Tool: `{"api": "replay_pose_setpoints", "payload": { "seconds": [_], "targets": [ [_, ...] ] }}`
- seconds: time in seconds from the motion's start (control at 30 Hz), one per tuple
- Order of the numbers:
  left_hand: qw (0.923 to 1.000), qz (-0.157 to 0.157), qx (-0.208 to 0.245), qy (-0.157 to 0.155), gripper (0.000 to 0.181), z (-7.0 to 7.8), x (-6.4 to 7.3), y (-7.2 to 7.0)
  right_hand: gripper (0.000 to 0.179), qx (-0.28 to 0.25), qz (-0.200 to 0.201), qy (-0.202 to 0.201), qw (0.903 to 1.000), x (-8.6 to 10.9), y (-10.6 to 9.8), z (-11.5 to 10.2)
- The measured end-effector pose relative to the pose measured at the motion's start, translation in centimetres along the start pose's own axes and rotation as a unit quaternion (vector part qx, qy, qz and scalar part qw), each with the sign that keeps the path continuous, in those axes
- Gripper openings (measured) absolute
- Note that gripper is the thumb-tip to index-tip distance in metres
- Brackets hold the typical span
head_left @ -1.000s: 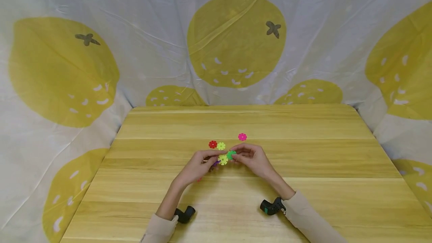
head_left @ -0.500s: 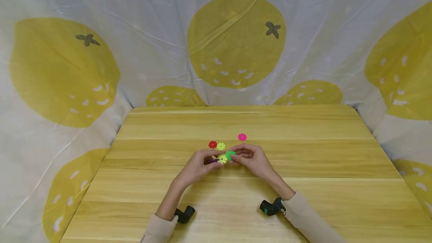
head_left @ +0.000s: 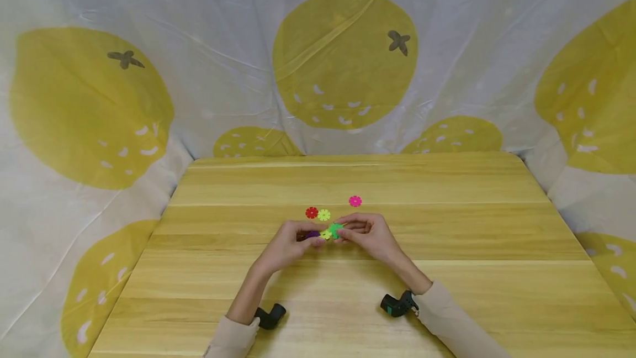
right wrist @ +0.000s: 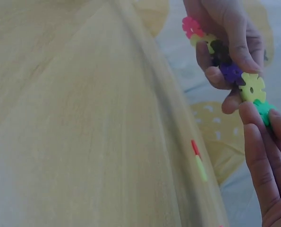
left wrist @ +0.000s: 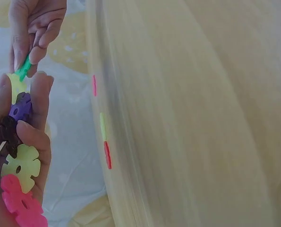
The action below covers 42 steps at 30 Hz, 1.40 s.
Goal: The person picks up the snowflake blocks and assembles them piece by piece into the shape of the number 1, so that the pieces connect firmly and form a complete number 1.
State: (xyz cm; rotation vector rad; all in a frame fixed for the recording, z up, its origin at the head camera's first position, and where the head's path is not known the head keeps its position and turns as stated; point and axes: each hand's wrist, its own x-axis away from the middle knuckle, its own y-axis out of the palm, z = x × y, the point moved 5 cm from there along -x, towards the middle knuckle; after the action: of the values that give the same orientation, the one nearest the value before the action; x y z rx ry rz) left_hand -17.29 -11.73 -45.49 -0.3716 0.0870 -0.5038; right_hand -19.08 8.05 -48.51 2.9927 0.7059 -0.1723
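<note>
My left hand (head_left: 285, 245) holds a chain of notched plastic snowflake discs above the wooden table. In the left wrist view the chain runs from a pink disc (left wrist: 24, 201) at the palm through a pale yellow disc (left wrist: 23, 165), a dark disc (left wrist: 9, 135) and a purple disc (left wrist: 20, 109). Its far end is another yellow disc (right wrist: 252, 88), near the left fingertips. Between thumb and fingers my right hand (head_left: 370, 233) pinches a green disc (right wrist: 263, 112), which meets that yellow disc's edge. Whether their notches interlock I cannot tell.
Beyond the hands, a red disc (head_left: 311, 212) and a yellow disc (head_left: 324, 215) lie side by side on the table (head_left: 447, 192). Farther back and right is a magenta disc (head_left: 355, 201). A lemon-print cloth (head_left: 348, 59) hangs behind the table.
The green disc has shifted slightly left and now overlaps the end yellow disc in the head view. My left thumb has moved and the chain has turned a little in that hand.
</note>
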Motion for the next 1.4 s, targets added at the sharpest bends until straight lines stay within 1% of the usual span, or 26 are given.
{"api": "replay_pose_setpoints", "payload": {
  "seconds": [0.07, 0.23, 0.3, 0.43, 0.5, 0.57, 0.67, 0.77, 0.87, 0.9, 0.93, 1.0, 1.07, 1.13, 1.2, 1.3, 1.4],
  "targets": [
    [0.9999, -0.011, 0.003, 0.005, 0.03, 0.0, 0.1, -0.1, 0.023, -0.004, -0.005, -0.004, 1.0, 0.1, 0.2, 0.0],
    [0.9994, -0.03, 0.018, 0.001, 0.028, -0.3, 0.2, -0.1, 0.024, -0.012, -0.011, -0.007, 0.9998, 0.1, 0.8, -0.1],
    [0.9992, -0.032, 0.022, -0.003, 0.029, -0.4, 0.2, -0.2, 0.025, -0.012, -0.01, -0.006, 0.9999, 0.0, 0.9, -0.2],
    [0.9995, -0.025, 0.01, -0.014, 0.03, -0.7, 0.3, -0.4, 0.028, -0.006, -0.006, -0.005, 0.9999, 0.0, 1.1, -0.2],
    [0.9996, -0.017, -0.009, -0.019, 0.031, -0.7, 0.4, -0.5, 0.029, -0.006, -0.008, -0.001, 1.0, 0.0, 1.3, -0.1],
    [0.9991, -0.008, -0.037, -0.019, 0.032, -0.6, 0.4, -0.6, 0.029, -0.006, -0.008, 0.009, 0.9999, 0.1, 1.4, 0.1],
    [0.996, 0.009, -0.088, -0.006, 0.036, -0.1, 0.4, -0.4, 0.028, -0.009, 0.007, 0.039, 0.9992, 0.1, 1.4, 0.6],
    [0.9871, 0.035, -0.156, 0.012, 0.04, 0.6, 0.2, 0.0, 0.028, -0.018, 0.033, 0.068, 0.997, 0.1, 1.5, 1.1],
    [0.974, 0.066, -0.214, 0.032, 0.04, 1.1, 0.1, 0.5, 0.03, -0.034, 0.049, 0.084, 0.9947, 0.0, 1.8, 1.3],
    [0.9708, 0.077, -0.225, 0.035, 0.039, 1.2, 0.0, 0.6, 0.03, -0.038, 0.051, 0.085, 0.9943, 0.0, 1.9, 1.3],
    [0.9692, 0.083, -0.228, 0.039, 0.039, 1.2, 0.0, 0.6, 0.031, -0.04, 0.051, 0.088, 0.994, 0.0, 2.1, 1.2],
    [0.9687, 0.09, -0.228, 0.04, 0.039, 1.1, 0.1, 0.5, 0.032, -0.041, 0.05, 0.09, 0.9938, -0.1, 2.1, 1.2],
    [0.9695, 0.091, -0.224, 0.039, 0.039, 1.0, 0.2, 0.3, 0.031, -0.029, 0.053, 0.093, 0.9939, -0.3, 1.9, 1.2],
    [0.9703, 0.089, -0.222, 0.034, 0.038, 0.8, 0.3, -0.1, 0.029, -0.011, 0.064, 0.093, 0.9935, -0.5, 1.5, 1.5],
    [0.9704, 0.088, -0.224, 0.025, 0.037, 0.5, 0.5, -0.5, 0.026, 0.019, 0.082, 0.09, 0.9924, -0.8, 0.8, 1.8],
    [0.9696, 0.089, -0.228, 0.008, 0.037, 0.0, 0.9, -1.1, 0.025, 0.075, 0.104, 0.084, 0.9881, -1.5, 0.0, 2.4],
    [0.9673, 0.091, -0.237, -0.002, 0.038, -0.4, 1.1, -1.6, 0.027, 0.121, 0.108, 0.073, 0.984, -2.4, -0.1, 2.8]
  ]
}}
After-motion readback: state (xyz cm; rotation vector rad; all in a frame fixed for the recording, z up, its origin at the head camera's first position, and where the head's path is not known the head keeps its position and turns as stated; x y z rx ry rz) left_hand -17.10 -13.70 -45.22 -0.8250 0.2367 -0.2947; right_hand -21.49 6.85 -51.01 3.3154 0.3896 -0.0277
